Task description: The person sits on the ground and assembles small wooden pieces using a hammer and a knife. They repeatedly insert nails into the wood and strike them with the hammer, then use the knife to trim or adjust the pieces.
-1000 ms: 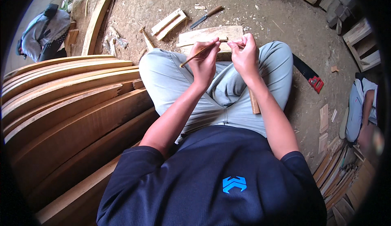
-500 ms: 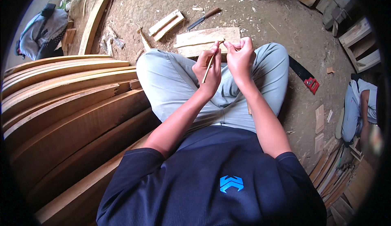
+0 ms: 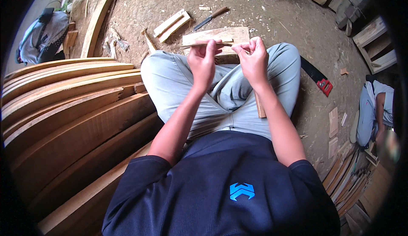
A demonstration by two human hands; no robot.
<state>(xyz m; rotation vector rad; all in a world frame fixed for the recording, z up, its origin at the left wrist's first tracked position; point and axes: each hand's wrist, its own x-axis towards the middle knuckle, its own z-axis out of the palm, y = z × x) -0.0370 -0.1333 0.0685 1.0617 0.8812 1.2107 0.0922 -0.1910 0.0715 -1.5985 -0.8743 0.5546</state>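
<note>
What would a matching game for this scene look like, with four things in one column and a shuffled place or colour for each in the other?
Column one
1. Saw
2. Stick
3. Shirt
4. Long planks

Column two
A. Dark, with a bright blue mark
B. Stacked on the person's left
C. Held in the left hand
D. Red-handled, lying just past the right knee

Right pairs: 1-D, 2-C, 3-A, 4-B
</note>
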